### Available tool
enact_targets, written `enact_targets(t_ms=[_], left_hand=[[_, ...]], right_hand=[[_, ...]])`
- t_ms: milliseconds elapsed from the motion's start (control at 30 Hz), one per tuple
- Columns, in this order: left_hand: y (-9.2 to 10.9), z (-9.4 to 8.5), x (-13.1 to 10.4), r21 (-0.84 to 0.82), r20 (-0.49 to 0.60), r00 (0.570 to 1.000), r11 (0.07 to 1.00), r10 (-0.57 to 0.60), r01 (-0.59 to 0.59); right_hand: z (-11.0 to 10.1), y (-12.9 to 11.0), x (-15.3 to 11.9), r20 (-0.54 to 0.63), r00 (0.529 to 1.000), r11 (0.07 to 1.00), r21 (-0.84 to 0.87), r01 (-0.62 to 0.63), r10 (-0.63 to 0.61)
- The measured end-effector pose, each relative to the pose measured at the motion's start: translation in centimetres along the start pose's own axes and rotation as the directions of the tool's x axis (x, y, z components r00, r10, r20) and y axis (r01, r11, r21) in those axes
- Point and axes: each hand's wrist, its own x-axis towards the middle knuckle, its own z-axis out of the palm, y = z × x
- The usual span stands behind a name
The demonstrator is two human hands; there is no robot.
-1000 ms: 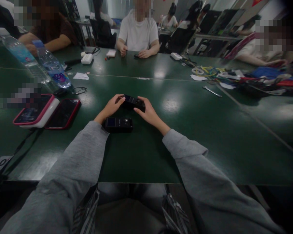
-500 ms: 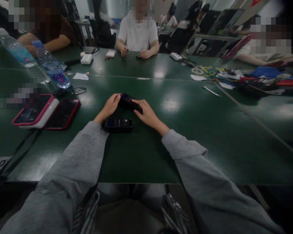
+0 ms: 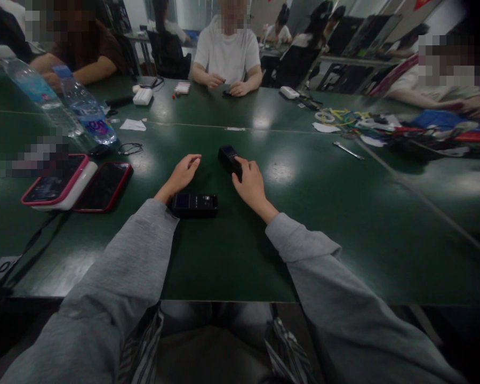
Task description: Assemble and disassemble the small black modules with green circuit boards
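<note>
My right hand [image 3: 250, 182] is closed around the lower end of a small black handheld device with a dark screen [image 3: 227, 154]. The device is tilted, its screen end pointing away and to the left. Part of it is hidden under my fingers. To the left, my left hand [image 3: 185, 173] is held in the air with its fingers stretched out and nothing in them. A second black device of similar look [image 3: 195, 205] lies sideways on the green table [image 3: 228, 256], close to my left wrist, with its screen at the left.
Stacked phones [image 3: 56, 181] and a red-cased phone [image 3: 104, 186] lie at the left, near two water bottles [image 3: 90, 114]. A wrench [image 3: 348, 151] and tangled cables [image 3: 384, 125] are at the right. Across the table sits a person in a white shirt [image 3: 227, 50].
My left hand has let go of the upper black device. My right hand has carried that device to the right and turned it more upright. The second device has stayed put.
</note>
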Motion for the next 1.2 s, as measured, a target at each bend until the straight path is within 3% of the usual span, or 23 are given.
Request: enact_targets(t_ms=[233,400,500,600,667,833,967,1033,1100,1200], left_hand=[[0.1,0.0,0.0,0.035,0.015,1.0,0.999,0.021,-0.021],[0.2,-0.1,0.0,0.081,0.033,0.999,0.996,0.036,-0.038],[0.1,-0.1,0.0,0.091,0.042,0.998,0.995,0.046,-0.049],[0.1,-0.1,0.1,0.101,0.043,0.998,0.994,0.048,-0.052],[0.2,-0.1,0.1,0.079,0.039,0.998,0.996,0.044,-0.047],[1.1,-0.3,0.1,-0.153,0.024,0.997,0.986,-0.067,0.07],[1.6,-0.9,0.1,-0.271,-0.037,0.984,0.95,-0.174,0.158],[1.4,-1.3,0.3,-0.318,-0.054,0.976,0.931,-0.209,0.181],[0.9,-1.7,0.5,-0.375,-0.058,0.97,0.905,-0.238,0.2],[0.0,-2.3,0.9,-0.452,-0.068,0.96,0.866,-0.271,0.213]], right_hand=[[0.2,0.6,-0.1,-0.037,0.999,1.0,0.003,0.002,-0.002],[0.1,0.1,-0.2,0.017,0.999,0.999,-0.017,-0.027,0.028],[-0.4,-0.8,-0.3,-0.039,0.999,0.999,-0.04,-0.028,0.027],[-1.3,-2.4,-0.7,-0.116,0.991,0.998,-0.019,0.058,-0.06],[-2.0,-3.8,-1.2,-0.089,0.981,0.984,0.032,0.175,-0.172],[-2.9,-7.1,-3.0,0.091,0.866,0.858,0.222,0.464,-0.492],[-2.7,-8.9,-4.1,0.244,0.728,0.767,0.258,0.588,-0.641],[-2.4,-9.3,-4.3,0.289,0.684,0.742,0.261,0.617,-0.67],[-2.0,-9.4,-4.3,0.301,0.694,0.757,0.246,0.606,-0.654],[-1.3,-8.8,-4.0,0.281,0.797,0.845,0.192,0.499,-0.534]])
